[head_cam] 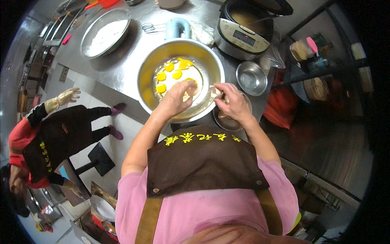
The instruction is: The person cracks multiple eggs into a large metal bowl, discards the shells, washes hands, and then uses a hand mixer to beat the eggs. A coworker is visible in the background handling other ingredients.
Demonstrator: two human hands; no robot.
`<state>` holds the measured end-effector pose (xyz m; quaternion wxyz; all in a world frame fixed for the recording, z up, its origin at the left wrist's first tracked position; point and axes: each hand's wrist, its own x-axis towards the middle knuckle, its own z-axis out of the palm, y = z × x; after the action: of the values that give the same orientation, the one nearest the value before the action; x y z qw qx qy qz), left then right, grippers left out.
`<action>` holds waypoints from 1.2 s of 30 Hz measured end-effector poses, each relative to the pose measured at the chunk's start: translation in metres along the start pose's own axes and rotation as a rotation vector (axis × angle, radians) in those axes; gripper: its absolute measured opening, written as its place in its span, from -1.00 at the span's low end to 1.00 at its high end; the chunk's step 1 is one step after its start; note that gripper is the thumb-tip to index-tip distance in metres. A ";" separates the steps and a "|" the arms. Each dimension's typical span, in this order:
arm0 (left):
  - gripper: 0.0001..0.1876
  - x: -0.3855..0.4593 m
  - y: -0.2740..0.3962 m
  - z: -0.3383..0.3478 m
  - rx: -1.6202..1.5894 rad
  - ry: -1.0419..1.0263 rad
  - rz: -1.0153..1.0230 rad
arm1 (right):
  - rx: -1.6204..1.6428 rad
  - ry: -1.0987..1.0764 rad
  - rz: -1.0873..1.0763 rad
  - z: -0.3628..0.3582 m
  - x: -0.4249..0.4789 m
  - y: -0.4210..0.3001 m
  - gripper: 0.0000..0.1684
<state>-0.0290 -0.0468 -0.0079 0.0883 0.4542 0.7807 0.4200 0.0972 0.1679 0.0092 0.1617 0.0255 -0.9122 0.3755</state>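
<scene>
Before me stands a deep metal bowl holding several raw eggs with yellow yolks, one of them broken and spread. My left hand hangs over the bowl, its fingers curled around what looks like a piece of eggshell, partly hidden. At the bowl's right rim, my right hand grips a cracked eggshell between thumb and fingers. Under that hand is a smaller bowl with eggshells in it, partly covered by the hand. A light blue hand mixer with wire whisks lies behind the large bowl.
A metal bowl of white powder stands at the back left. On the right are an open multicooker and a small metal bowl. A gloved co-worker stands beyond the table's left edge. Shelving holds jars at the far right.
</scene>
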 end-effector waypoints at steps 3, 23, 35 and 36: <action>-0.54 0.006 0.028 0.020 -0.164 -0.036 0.133 | 0.003 0.065 0.088 -0.027 -0.027 -0.006 -0.46; -0.84 -0.017 0.061 0.122 -0.453 0.148 -0.319 | 0.513 0.081 1.103 -0.006 -0.190 0.125 -0.44; -0.64 -0.073 0.092 0.103 -1.280 0.479 -1.027 | 0.684 0.144 0.990 -0.001 -0.191 0.131 -0.74; -0.62 -0.076 0.095 0.098 -1.304 0.503 -1.078 | 0.653 0.128 1.000 -0.003 -0.196 0.129 -0.74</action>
<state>0.1252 -0.0279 -0.0184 0.3413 -0.2225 0.4900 0.7707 0.2618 0.2478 -0.1370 0.0039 -0.3813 -0.6394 0.6676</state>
